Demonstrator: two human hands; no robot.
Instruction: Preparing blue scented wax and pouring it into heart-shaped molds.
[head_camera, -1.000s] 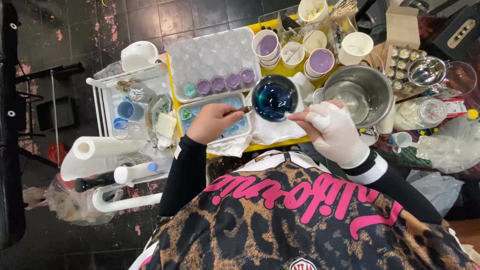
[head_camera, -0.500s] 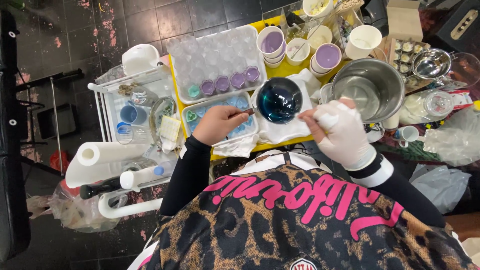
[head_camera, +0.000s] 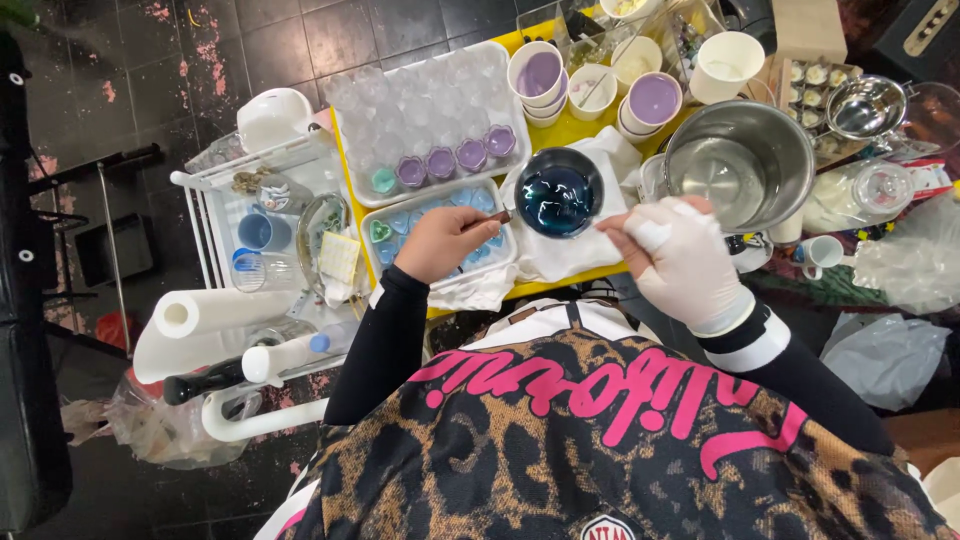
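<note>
**Head view: two hands steady a bowl of blue liquid over the moulds**

Head view, starting at the left: a white wire-sided cart stands beside the table, carrying a blue plastic cup and small jars, with a roll of white paper towel lying on its near edge, within reach for wiping spills

Next comes the yellow tabletop, where a large clear mould tray holds a row of purple fills and one green fill along its near side. Just below it sits a smaller clear tray of pale blue heart shapes, placed close to the person so it can be filled from above

The bare left hand rests over that smaller tray, fingers closed on the thin handle end that leads to the small dark round bowl of glossy blue liquid. The bowl sits on a white cloth, which probably catches drips

The white-gloved right hand is at the bowl's right side, thumb and forefinger pinched together; whether they clamp something thin I cannot tell

Beyond it stand a large steel pot and, further back, white paper cups with lilac contents, kept at the far edge, away from the working hands
</note>
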